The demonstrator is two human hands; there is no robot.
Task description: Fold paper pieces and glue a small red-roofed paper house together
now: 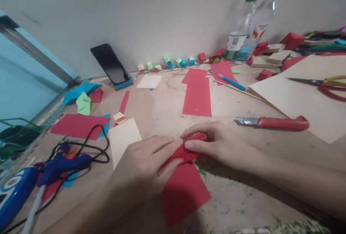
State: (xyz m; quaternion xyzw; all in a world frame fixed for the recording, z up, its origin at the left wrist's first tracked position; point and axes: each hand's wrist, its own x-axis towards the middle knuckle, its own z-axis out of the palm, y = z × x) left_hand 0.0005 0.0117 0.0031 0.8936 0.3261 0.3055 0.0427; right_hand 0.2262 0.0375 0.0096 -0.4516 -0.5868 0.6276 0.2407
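Note:
A small folded piece of red paper [180,154] is held between my two hands near the front of the table. My left hand [147,160] closes on its left end, thumb below and fingers on top. At the other end, my right hand [214,142] pinches it between thumb and fingers. Parts of the folded paper are hidden by the fingers. Beneath it, a flat red sheet [185,192] lies on the table, and a cream sheet [127,136] lies to the left, partly behind my left hand.
A red-handled knife [282,123] lies right of my hands, with scissors [324,82] on a large cream sheet [302,100] beyond. A blue glue gun [65,163] and its black cord are at left. Behind stand a phone [109,62], small paper cubes [166,61] and plastic bottles [238,39].

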